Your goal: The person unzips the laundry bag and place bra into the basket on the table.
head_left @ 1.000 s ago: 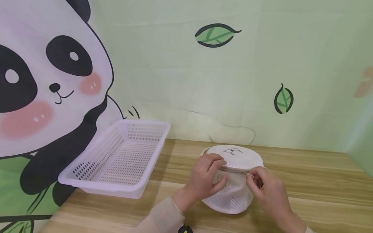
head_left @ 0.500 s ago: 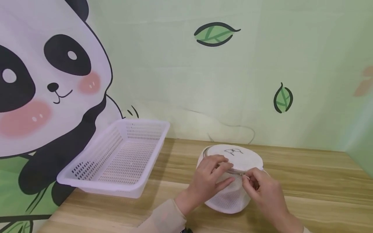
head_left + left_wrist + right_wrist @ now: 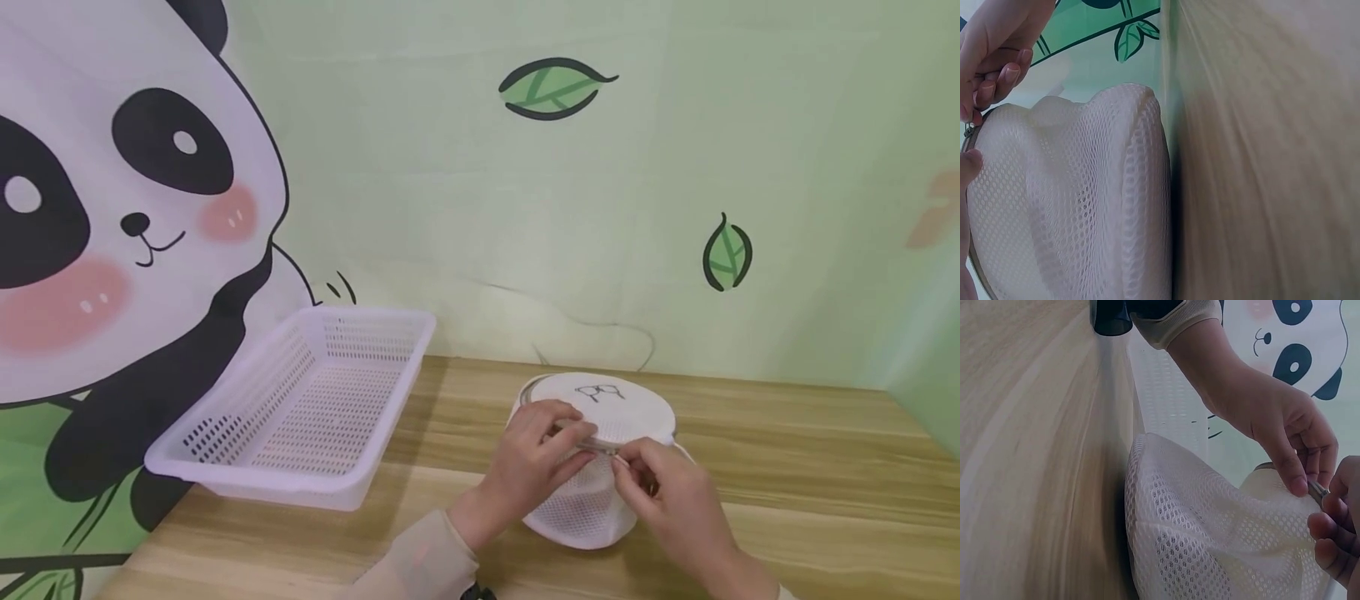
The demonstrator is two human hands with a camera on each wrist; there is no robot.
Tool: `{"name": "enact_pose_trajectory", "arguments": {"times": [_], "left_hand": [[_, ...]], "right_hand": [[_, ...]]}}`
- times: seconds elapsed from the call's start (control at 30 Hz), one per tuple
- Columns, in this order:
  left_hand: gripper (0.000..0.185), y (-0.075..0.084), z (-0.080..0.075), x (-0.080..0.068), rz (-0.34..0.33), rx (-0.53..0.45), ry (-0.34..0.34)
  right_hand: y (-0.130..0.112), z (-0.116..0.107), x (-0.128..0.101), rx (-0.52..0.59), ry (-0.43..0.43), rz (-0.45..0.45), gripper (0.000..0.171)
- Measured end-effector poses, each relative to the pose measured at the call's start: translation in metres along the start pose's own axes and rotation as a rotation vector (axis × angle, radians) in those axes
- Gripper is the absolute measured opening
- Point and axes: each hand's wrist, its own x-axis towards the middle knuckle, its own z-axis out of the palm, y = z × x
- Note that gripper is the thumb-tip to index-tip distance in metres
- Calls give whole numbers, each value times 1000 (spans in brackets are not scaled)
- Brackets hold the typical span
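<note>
A white mesh laundry bag [image 3: 581, 517] stands on the table right of centre, its round lid [image 3: 637, 408] marked with a small dark drawing. A zipper [image 3: 979, 278] runs round the lid's edge. My left hand [image 3: 528, 458] pinches this edge at the front; in the right wrist view its thumb and fingers grip the zipper band [image 3: 1317, 492]. Just to the right, my right hand [image 3: 675, 504] pinches the zipper pull [image 3: 968, 131] between thumb and finger. The bag's mesh side sags in folds, as the left wrist view shows.
A white perforated plastic basket [image 3: 352, 492] sits at the left of the wooden table [image 3: 810, 475]. Behind rises a pale green cloth backdrop [image 3: 450, 167] printed with a panda and leaves. A dark object [image 3: 478, 592] shows by the left sleeve.
My right hand has slid the zipper pull leftward along the front edge, closer to my left hand. The left hand has shifted slightly right and keeps to the bag's edge.
</note>
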Motion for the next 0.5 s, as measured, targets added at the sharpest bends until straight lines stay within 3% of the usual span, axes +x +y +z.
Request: {"name": "enact_pose_trajectory", "arguments": {"times": [0.5], "left_hand": [[13,-1,3,-5,37,34,23]], "right_hand": [[1,2,-3,-25,-12,-37,20]]}}
